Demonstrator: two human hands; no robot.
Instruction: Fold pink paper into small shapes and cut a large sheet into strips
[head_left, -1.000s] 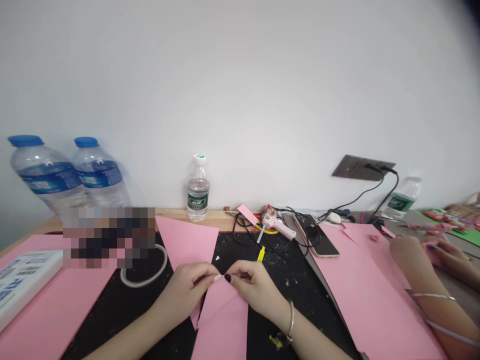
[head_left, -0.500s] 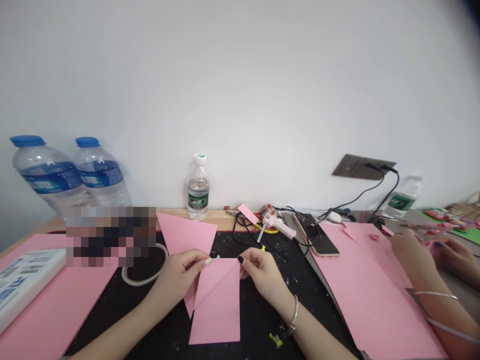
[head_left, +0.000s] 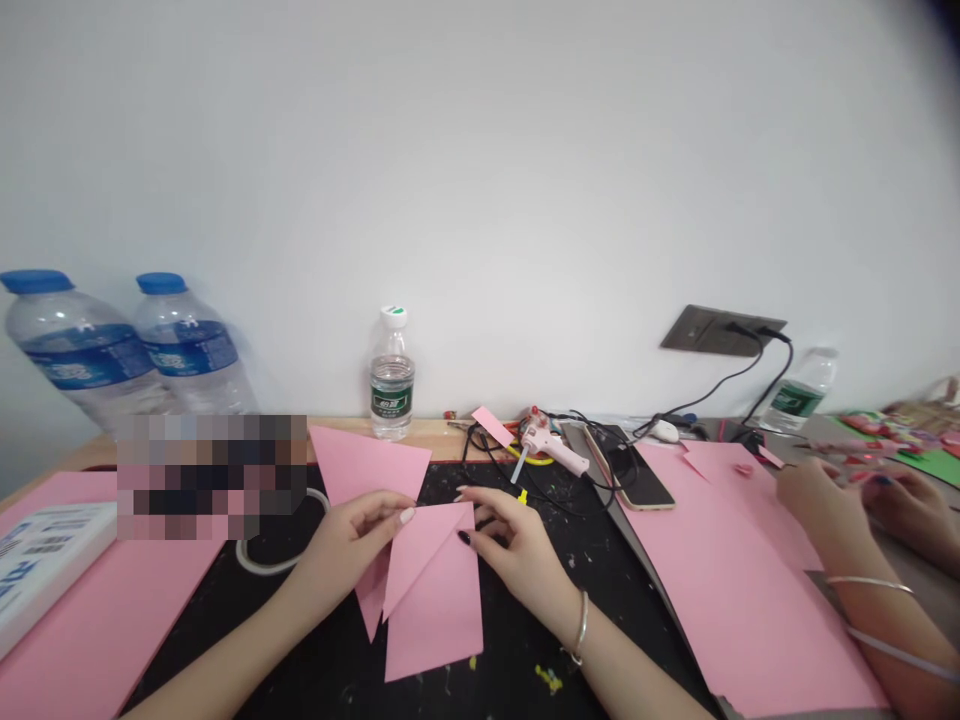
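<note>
My left hand [head_left: 351, 548] pinches the upper left corner of a folded sheet of pink paper [head_left: 439, 625], thumb on top. A triangular flap [head_left: 420, 550] lies folded across the upper part of this sheet, its slanted edge running down to the left. My right hand [head_left: 514, 545] curls round the upper right corner, with the thumb on the front and the index finger at the top edge. Behind the folded sheet lies a pink paper triangle [head_left: 367, 462], partly covered by it and by my left hand.
A pink glue gun [head_left: 555, 450] with black cables lies beyond my right hand, beside a phone [head_left: 637, 470]. Small bottle [head_left: 392, 385] and large bottles [head_left: 184, 340] stand by the wall. Large pink sheets [head_left: 739, 580] flank the black mat [head_left: 600, 600]. At right, another person's hands [head_left: 817, 505] work.
My right thumb has slid down from the top right corner along the flap, with the index finger now at the top edge. The folded sheet has turned slightly and the view has shifted a little.
</note>
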